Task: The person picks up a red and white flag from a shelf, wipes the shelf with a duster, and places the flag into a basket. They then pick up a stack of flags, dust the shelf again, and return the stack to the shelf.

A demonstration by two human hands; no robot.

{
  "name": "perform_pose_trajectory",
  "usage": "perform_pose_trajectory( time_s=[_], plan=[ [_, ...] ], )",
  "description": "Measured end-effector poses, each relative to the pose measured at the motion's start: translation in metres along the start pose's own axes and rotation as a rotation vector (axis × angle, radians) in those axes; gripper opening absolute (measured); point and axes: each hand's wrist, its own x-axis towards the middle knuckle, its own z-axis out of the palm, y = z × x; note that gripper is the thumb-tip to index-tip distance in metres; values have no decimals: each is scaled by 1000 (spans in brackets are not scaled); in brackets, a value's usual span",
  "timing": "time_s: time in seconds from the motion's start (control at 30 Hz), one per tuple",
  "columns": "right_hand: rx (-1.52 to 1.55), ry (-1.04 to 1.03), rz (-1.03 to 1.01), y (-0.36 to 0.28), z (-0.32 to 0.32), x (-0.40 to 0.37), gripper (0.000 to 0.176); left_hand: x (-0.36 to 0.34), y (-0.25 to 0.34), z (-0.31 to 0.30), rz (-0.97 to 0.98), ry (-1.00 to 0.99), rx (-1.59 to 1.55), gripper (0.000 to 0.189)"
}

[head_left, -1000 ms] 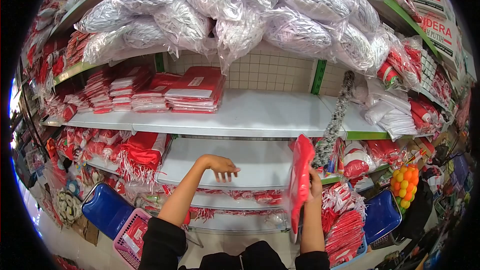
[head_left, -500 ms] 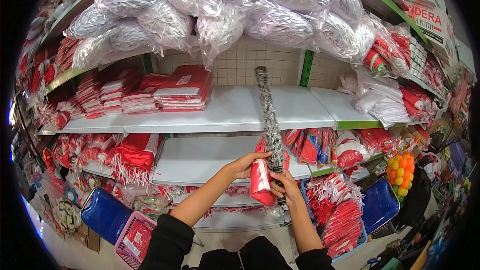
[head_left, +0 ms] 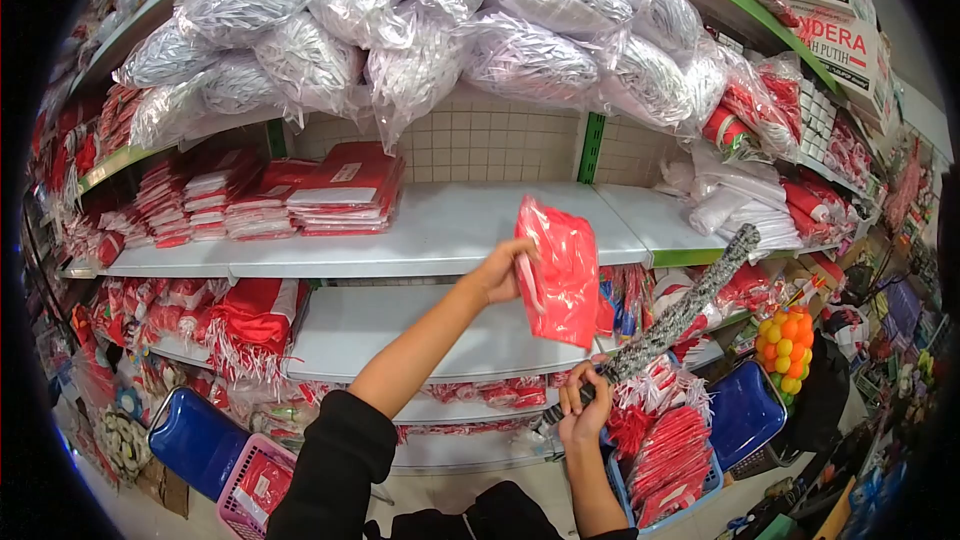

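Note:
My left hand [head_left: 500, 275] is closed on the left edge of a red packet in clear plastic [head_left: 565, 280], held up in front of the middle shelf [head_left: 460, 225]. A fluffy grey duster [head_left: 680, 320] is in my right hand [head_left: 583, 405], whose fingers wrap its dark handle. The duster slants up to the right, its tip near the front edge of the right-hand shelf. Below its head stands a blue basket [head_left: 712, 485] of red packets and white-fringed goods.
Clear bags of white strips [head_left: 540, 50] bulge over the top shelf. Stacks of red packets [head_left: 345, 190] lie at left on the middle shelf, with white bundles [head_left: 745, 195] at right. A pink basket [head_left: 235, 490] stands lower left. Orange and yellow balls [head_left: 783, 348] hang at right.
The red packet has risen with my left hand, away from the duster. The duster has swung from upright to a rightward slant in my right hand. The view has shifted slightly.

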Motion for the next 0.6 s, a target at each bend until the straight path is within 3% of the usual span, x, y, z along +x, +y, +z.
perform_pose_trajectory(
  time_s=[0.1, 0.17, 0.23, 0.3, 0.4, 0.53, 0.6],
  plan=[
    [-98, 14, 23, 4, 7, -14, 17, 10, 34, 3, 168, 32, -2, 5],
    [-166, 7, 132, 6, 7, -21, 16, 24, 54, -43, 267, 56, 17, 7],
    [-322, -54, 244, 16, -18, -24, 21, 17, 66, -78, 274, 109, -1, 7],
    [-417, 29, 306, 24, -26, -33, 24, 0, 67, -101, 321, 324, 122, 13],
    [-525, 51, 378, 33, -25, -40, 27, -16, 69, -137, 256, 356, 149, 12],
    [-560, -94, 561, 55, -18, -48, 27, -31, 67, -105, 326, 352, 131, 22],
    [-553, -256, 697, 56, -7, -45, 25, -39, 66, -97, 443, 466, 165, 26]
  ],
)
